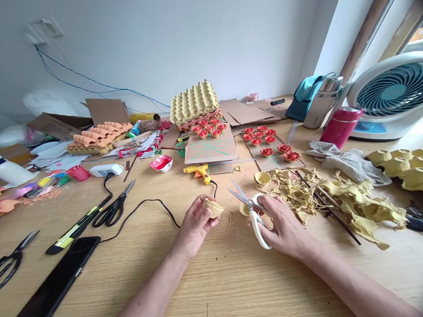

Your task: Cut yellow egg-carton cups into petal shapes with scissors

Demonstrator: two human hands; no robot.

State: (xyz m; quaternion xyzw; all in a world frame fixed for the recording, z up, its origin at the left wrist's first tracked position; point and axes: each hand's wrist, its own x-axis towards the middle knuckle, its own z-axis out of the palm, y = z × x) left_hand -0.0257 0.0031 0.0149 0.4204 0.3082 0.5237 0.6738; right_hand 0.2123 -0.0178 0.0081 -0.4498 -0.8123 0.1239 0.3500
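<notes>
Left hand (194, 222) pinches a small yellow egg-carton cup (213, 207); right hand (279, 223) grips white-handled scissors (251, 211) (blades open) just right of it.

Left hand (195, 223) pinches shut — right hand (280, 223) grips, fingers curled.

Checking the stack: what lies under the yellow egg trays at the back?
Pinkish trays show beneath the yellow egg trays; anything lower is hidden behind red roses.
</notes>
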